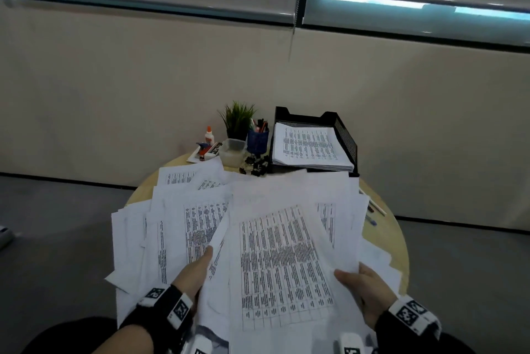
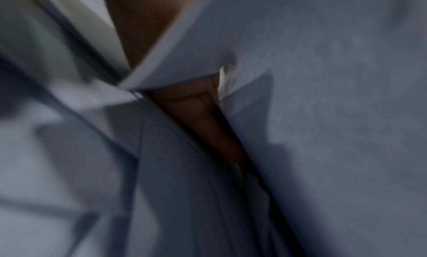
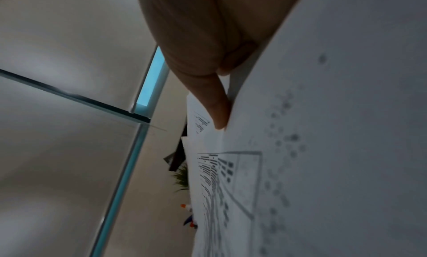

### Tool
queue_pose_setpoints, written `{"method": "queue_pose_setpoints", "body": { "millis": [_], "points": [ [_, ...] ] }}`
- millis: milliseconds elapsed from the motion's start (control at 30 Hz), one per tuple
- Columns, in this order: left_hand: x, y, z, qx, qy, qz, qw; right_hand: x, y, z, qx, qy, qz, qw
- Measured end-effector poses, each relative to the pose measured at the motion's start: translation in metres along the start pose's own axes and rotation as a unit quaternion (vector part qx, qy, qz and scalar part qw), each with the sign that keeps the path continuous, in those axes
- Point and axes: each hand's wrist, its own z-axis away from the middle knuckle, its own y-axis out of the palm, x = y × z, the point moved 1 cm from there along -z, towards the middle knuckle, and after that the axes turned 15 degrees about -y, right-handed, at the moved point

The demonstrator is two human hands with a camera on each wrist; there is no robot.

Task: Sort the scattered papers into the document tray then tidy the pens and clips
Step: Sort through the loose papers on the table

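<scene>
both hands grip a bundle of printed papers point(image 1: 281, 264) over the round worktop point(image 1: 397, 239): left hand point(image 1: 195, 270) on its left edge, right hand point(image 1: 362, 287) on its right edge, thumb on top. more loose sheets point(image 1: 177, 227) lie underneath. document tray point(image 1: 345, 135) at the far side, part filled, beside pen cup point(image 1: 257, 140) and clips point(image 1: 255, 164).

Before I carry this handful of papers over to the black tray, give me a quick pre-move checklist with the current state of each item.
1. Right hand grips the held sheets at their right edge, thumb on top: ok.
2. Left hand holds the left edge: fingers hidden under paper, cannot tell.
3. Held sheets squared up: not ok, edges fan out.
4. Document tray has room: ok, its stack sits below the side wall.
5. Path to tray: ok, only flat loose papers between.
6. Binder clips clear of tray mouth: ok, left of it.
</scene>
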Motion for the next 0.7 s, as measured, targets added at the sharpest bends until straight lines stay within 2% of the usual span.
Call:
{"method": "queue_pose_setpoints", "body": {
  "millis": [67,133,233,300,367,500,700],
  "points": [
    [0.004,0.002,0.005,0.027,0.000,0.001,1.000,-0.006,-0.001,-0.001,0.003,0.041,0.012,0.999],
    [0.004,0.003,-0.001,0.021,0.022,-0.023,0.999,-0.007,0.000,0.000,0.010,0.060,0.022,0.998],
    [-0.001,0.009,0.000,-0.054,0.110,-0.079,0.989,-0.005,-0.001,0.001,-0.029,0.063,0.025,0.997],
    [-0.003,0.016,0.006,-0.082,0.148,-0.089,0.981,-0.013,-0.003,-0.006,-0.027,0.058,0.030,0.997],
    [-0.003,0.020,0.003,-0.086,0.155,-0.098,0.979,-0.022,-0.003,-0.012,-0.031,0.059,0.020,0.998],
    [-0.001,0.036,0.008,-0.069,0.166,-0.182,0.967,-0.026,-0.001,-0.015,-0.038,0.051,0.026,0.998],
    [-0.007,0.042,0.017,-0.068,0.162,-0.360,0.916,-0.025,-0.007,-0.015,0.020,0.040,0.045,0.998]
  ]
}}
